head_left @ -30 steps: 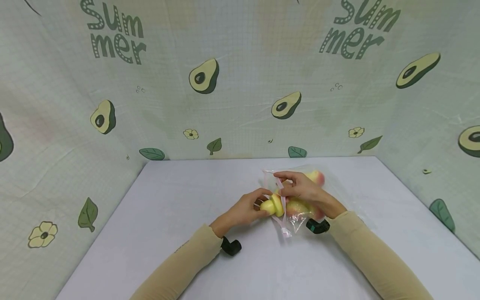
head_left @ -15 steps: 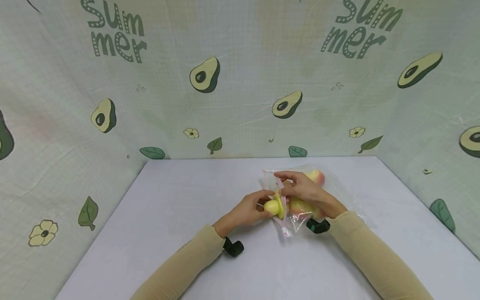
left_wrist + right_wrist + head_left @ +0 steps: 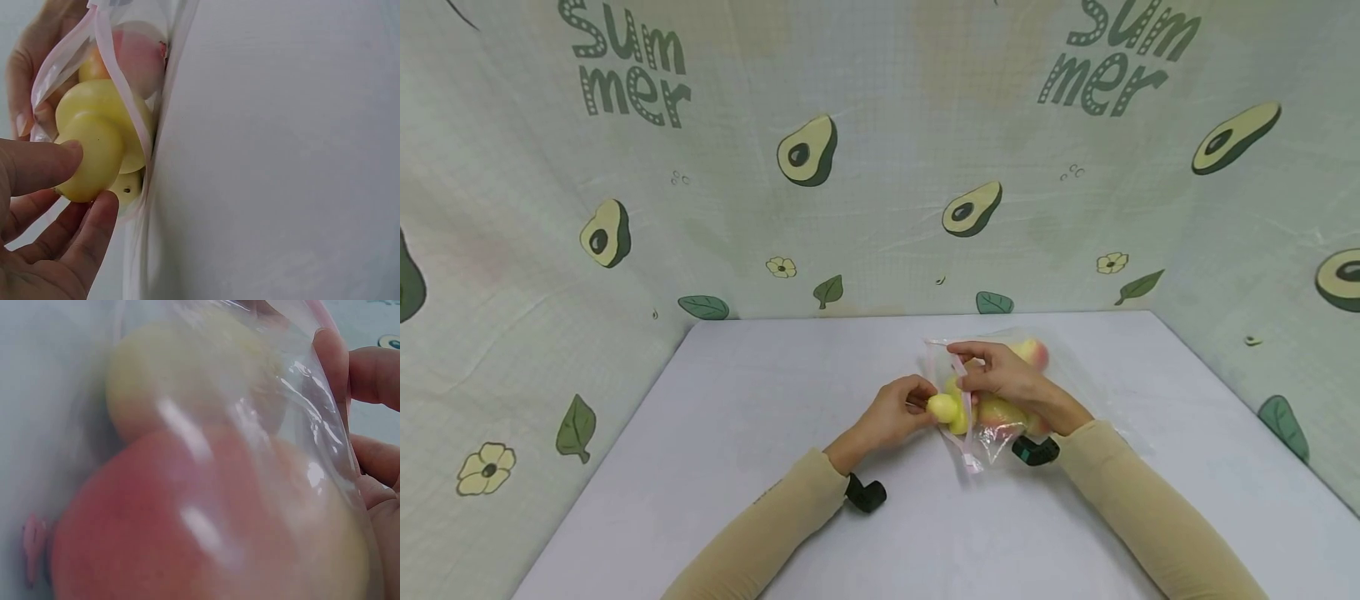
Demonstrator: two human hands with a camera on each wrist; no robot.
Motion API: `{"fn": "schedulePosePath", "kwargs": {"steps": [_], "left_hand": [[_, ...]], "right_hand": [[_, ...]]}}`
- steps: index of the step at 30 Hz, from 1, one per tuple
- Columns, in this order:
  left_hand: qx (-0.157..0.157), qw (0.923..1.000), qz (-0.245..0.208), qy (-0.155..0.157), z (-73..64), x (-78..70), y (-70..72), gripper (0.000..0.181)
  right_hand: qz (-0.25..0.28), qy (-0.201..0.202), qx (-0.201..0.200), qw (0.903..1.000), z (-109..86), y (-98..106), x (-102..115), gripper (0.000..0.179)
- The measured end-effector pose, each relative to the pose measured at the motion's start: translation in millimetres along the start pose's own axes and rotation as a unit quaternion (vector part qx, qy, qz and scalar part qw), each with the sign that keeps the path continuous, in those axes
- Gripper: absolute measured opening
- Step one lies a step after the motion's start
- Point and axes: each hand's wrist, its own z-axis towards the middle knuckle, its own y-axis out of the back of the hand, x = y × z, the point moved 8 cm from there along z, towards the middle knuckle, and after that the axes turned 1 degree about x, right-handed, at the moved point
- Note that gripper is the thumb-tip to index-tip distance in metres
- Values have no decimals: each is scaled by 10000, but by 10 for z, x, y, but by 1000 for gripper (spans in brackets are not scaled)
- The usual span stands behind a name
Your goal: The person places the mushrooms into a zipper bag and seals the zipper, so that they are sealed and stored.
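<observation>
A clear zip bag (image 3: 992,446) with a pink seal lies on the right half of the table, its mouth facing left. At that mouth is a smooth yellow pear-shaped fruit (image 3: 94,150), its broad end inside the bag and its narrow end outside. My left hand (image 3: 891,417) holds the narrow end, thumb on top and fingertips underneath. My right hand (image 3: 1003,375) grips the bag's upper edge by the seal, fingers partly behind the plastic. Inside the bag, a large red-and-yellow fruit (image 3: 206,519) shows close up in the right wrist view.
Another red-and-yellow fruit (image 3: 1036,354) sits at the far side of the bag. The white table (image 3: 790,367) meets a cloth backdrop (image 3: 880,167) printed with avocados at the back and sides. Black wrist cameras, such as the left one (image 3: 867,494), hang under the wrists.
The yellow fruit has moved slightly right, deeper into the bag's mouth, and its tilt has shifted. My left hand followed it, its fingers now a little further back. My right hand stays in place.
</observation>
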Motion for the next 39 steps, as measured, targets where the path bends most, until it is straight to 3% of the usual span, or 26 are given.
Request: {"fn": "schedulePosePath", "kwargs": {"steps": [17, 27, 39], "left_hand": [[76, 9997, 91, -229, 38, -102, -96, 26], [-259, 9996, -47, -95, 39, -76, -41, 16], [-229, 9996, -146, -114, 43, -92, -59, 16]], "right_hand": [[130, 374, 184, 9990, -5, -18, 80, 63], [79, 389, 153, 9991, -8, -7, 75, 62], [171, 450, 212, 9986, 0, -8, 75, 62]]}}
